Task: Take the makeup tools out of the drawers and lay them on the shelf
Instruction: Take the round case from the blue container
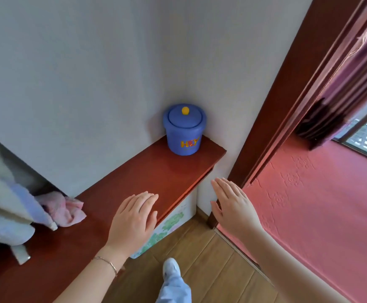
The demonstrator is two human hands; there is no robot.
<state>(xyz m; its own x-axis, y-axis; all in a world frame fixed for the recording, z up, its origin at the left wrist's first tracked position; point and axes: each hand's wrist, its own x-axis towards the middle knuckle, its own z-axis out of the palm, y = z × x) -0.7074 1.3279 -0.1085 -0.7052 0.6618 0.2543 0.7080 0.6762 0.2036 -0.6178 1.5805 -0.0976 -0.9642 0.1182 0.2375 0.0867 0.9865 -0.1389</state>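
Over the shelf (156, 171), your left hand (132, 219) hovers flat at 6 o'clock and your right hand (233, 206) at 4 o'clock, each grip released and empty. No makeup tools show, so they are presumably inside the white cabinet (178, 217) below. You seem to be at the start: next, reach down and find a drawer to pull.

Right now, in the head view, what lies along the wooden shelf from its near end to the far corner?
Pale hanging clothes → pink cloth → left hand over the front edge → bare shelf → blue lidded jar in the corner.
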